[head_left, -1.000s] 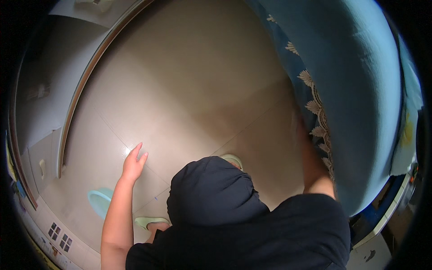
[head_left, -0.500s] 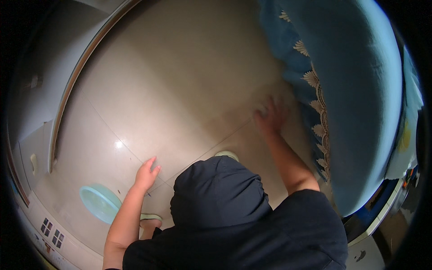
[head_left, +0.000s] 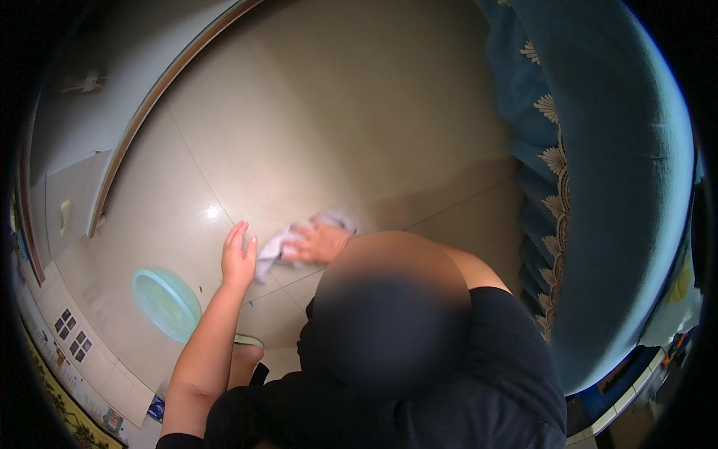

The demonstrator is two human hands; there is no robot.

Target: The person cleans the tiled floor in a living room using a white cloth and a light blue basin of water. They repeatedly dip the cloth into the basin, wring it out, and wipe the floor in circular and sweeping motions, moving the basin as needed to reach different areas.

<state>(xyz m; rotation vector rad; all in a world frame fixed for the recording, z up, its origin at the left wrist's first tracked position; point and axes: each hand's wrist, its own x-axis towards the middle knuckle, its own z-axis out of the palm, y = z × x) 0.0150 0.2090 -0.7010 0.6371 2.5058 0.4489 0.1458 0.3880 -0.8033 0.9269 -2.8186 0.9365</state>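
A pale whitish cloth (head_left: pixel 271 256) lies crumpled on the tiled floor in front of me, smeared by motion. My right hand (head_left: pixel 318 241) presses down on it with the fingers over the fabric, and part of the cloth shows beyond the hand. My left hand (head_left: pixel 238 258) hovers just left of the cloth, its fingers stretched out and nothing in them. The blurred dark round shape of my lowered body covers part of my right forearm.
A light blue plastic basin (head_left: pixel 166 305) stands on the floor left of my left forearm. To the right is a bed with a blue cover (head_left: pixel 621 202) and a lace-trimmed skirt (head_left: pixel 555 161). A brown-edged cabinet or wall (head_left: pixel 142 120) bounds the left side. My slipper (head_left: pixel 249 341) shows below.
My right hand has swept left from beside the bed skirt to near my left hand, and the cloth under it now shows. My left hand has shifted slightly up in view.
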